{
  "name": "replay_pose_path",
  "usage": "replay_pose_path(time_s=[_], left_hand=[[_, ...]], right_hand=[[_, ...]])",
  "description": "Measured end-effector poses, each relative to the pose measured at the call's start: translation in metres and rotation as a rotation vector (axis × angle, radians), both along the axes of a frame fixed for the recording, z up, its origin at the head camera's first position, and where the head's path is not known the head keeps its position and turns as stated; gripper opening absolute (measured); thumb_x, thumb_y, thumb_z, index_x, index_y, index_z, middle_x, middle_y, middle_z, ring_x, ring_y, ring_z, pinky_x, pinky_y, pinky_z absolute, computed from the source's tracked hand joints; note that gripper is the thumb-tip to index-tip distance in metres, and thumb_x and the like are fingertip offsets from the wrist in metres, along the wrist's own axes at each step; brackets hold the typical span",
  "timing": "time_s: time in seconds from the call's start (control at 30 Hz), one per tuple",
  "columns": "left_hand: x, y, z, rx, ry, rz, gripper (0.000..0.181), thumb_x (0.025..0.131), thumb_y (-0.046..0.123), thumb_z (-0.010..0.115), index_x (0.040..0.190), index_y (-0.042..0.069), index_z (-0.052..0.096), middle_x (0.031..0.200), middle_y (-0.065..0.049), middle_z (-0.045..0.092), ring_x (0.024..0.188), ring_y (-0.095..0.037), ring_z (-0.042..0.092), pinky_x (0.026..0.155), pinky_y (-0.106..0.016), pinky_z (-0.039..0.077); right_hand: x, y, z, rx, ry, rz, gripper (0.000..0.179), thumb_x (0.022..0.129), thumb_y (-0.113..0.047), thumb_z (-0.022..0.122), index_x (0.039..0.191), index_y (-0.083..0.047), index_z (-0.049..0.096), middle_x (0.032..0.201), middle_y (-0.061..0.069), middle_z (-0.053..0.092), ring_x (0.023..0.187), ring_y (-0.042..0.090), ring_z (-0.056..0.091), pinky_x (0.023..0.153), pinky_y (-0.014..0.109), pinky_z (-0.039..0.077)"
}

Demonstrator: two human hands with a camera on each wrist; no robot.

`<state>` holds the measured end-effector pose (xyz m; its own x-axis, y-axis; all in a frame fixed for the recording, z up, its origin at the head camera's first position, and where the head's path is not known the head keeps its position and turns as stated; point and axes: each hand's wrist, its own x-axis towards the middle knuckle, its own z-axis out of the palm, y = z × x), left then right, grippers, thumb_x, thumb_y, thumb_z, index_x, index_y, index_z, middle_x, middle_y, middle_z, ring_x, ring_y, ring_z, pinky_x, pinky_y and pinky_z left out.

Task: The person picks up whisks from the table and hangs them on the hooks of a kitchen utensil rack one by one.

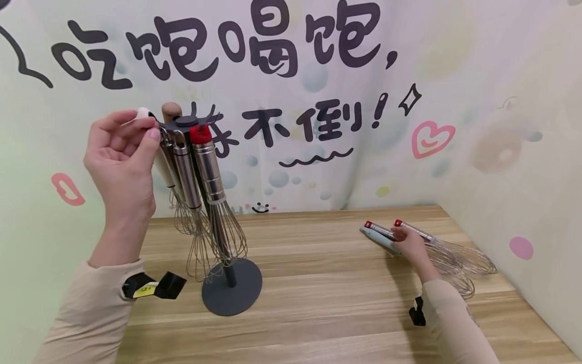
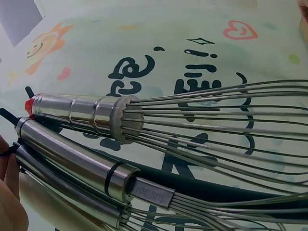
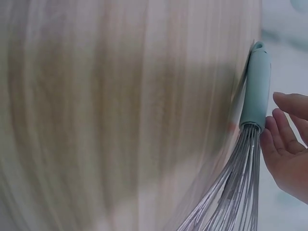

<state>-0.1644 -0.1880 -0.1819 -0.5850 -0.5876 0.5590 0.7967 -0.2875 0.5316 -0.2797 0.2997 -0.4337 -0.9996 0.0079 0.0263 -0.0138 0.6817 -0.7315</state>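
A dark whisk stand (image 1: 232, 288) holds several whisks hung from its top, among them a red-tipped steel whisk (image 1: 209, 167) and a plain steel-handled whisk (image 1: 187, 174). My left hand (image 1: 123, 151) is at the stand's top on the left, thumb and fingers pinching the end of a hook arm beside the hung handles. In the left wrist view only its fingertips (image 2: 9, 192) show. Over at the right, my right hand (image 1: 411, 247) is beside a light-blue-handled whisk (image 3: 256, 89) lying on the table, its thumb and fingers spread apart close to the handle.
Two red-tipped steel whisks (image 1: 423, 233) lie alongside the blue one, their wire loops overlapping. A brown wooden handle end (image 1: 171, 109) rises behind the stand's top. A printed curtain (image 1: 282, 167) hangs behind the wooden table (image 1: 318, 303), and a pale wall (image 1: 523, 151) borders its right side.
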Motion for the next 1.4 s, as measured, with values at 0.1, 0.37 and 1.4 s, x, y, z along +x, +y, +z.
replay_pose_path(time_s=[0.1, 0.37, 1.4], left_hand=[[0.000, 0.000, 0.000, -0.006, -0.001, -0.001, 0.027, 0.075, -0.020, 0.063, 0.098, -0.005, 0.061, 0.082, -0.013, 0.071, 0.076, -0.021, 0.067, 0.075, -0.020, 0.057], [0.000, 0.000, 0.000, -0.008, -0.010, 0.008, 0.027, 0.075, -0.018, 0.066, 0.097, -0.005, 0.061, 0.082, -0.012, 0.070, 0.077, -0.020, 0.066, 0.075, -0.020, 0.056], [-0.001, 0.001, -0.002, -0.069, -0.002, 0.050, 0.024, 0.077, -0.015, 0.065, 0.096, -0.001, 0.062, 0.084, -0.011, 0.070, 0.080, -0.020, 0.066, 0.078, -0.021, 0.055]], right_hand=[[0.000, 0.003, -0.004, 0.013, 0.014, -0.005, 0.047, 0.081, 0.005, 0.062, 0.126, 0.014, 0.050, 0.124, 0.036, 0.054, 0.114, 0.047, 0.055, 0.092, 0.043, 0.051], [0.003, 0.004, -0.009, 0.070, 0.039, -0.003, 0.045, 0.081, 0.005, 0.063, 0.123, 0.015, 0.052, 0.122, 0.036, 0.056, 0.110, 0.047, 0.056, 0.091, 0.048, 0.049], [0.001, -0.005, -0.011, 0.136, 0.100, -0.013, 0.048, 0.073, 0.008, 0.066, 0.119, 0.013, 0.056, 0.110, 0.034, 0.063, 0.103, 0.045, 0.061, 0.086, 0.048, 0.050]])
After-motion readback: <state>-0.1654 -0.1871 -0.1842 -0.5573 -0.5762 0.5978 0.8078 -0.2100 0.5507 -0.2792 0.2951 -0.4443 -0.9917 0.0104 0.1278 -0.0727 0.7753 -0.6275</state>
